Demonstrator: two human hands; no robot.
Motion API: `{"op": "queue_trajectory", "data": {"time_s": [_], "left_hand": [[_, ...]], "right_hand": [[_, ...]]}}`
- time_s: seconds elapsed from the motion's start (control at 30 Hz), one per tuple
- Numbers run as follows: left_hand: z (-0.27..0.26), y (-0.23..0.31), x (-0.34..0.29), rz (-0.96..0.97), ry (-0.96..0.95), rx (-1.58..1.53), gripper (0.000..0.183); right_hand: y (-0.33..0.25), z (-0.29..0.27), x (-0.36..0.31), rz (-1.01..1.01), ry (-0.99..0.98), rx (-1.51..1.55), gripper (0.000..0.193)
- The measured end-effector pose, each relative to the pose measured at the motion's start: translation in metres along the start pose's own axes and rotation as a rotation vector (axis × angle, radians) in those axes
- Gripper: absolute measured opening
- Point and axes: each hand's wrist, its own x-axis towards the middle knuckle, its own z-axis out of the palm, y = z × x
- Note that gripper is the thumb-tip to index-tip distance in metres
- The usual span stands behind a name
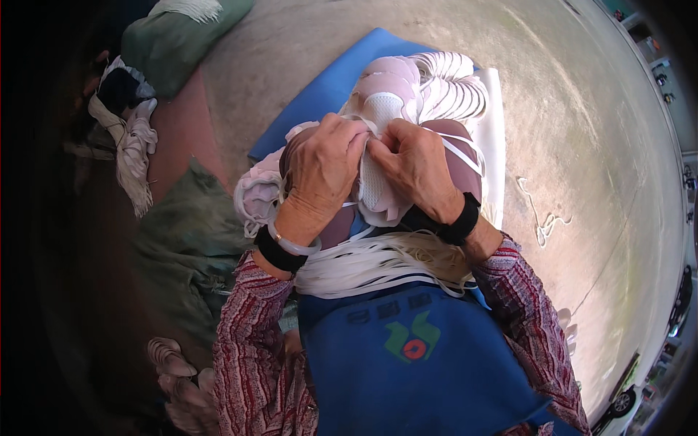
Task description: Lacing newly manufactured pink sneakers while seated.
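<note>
A pinkish-white shoe upper [383, 109] with a white mesh middle lies over my knees. Above it, my left hand [331, 163] is closed, its thumb and forefinger pinching a white shoelace [366, 123]. My right hand [419, 163] is closed in a pinch close beside it, at the same lace; its exact grip is partly hidden by the fingers. A loose loop of lace [472, 149] hangs to the right of that hand. Across my lap rests a bundle of white laces [378, 265], just above the blue apron [407, 363].
A row of stacked shoe uppers [454, 87] sits beyond my right hand, and more uppers [260, 192] lie left of my knee. A blue sheet [320, 102] is underneath. Green sacks [193, 232] lie left; a stray lace [542, 218] is on the floor at right.
</note>
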Motion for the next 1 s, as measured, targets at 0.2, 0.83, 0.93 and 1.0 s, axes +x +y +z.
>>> {"op": "queue_trajectory", "data": {"time_s": [0.2, 0.83, 0.93, 1.0], "left_hand": [[-0.01, 0.013, -0.005, -0.039, -0.121, -0.077, 0.034], [0.001, 0.002, -0.01, 0.092, -0.09, 0.169, 0.032], [-0.001, 0.0, -0.008, 0.081, -0.143, 0.101, 0.027], [-0.003, -0.004, -0.008, 0.105, -0.173, -0.005, 0.028]], "right_hand": [[0.007, 0.004, 0.001, 0.019, 0.008, 0.046, 0.024], [0.006, 0.012, -0.014, -0.06, 0.017, 0.027, 0.019], [0.007, 0.013, -0.017, -0.138, 0.008, -0.058, 0.019], [0.01, 0.014, -0.017, -0.187, 0.016, -0.134, 0.02]]}}
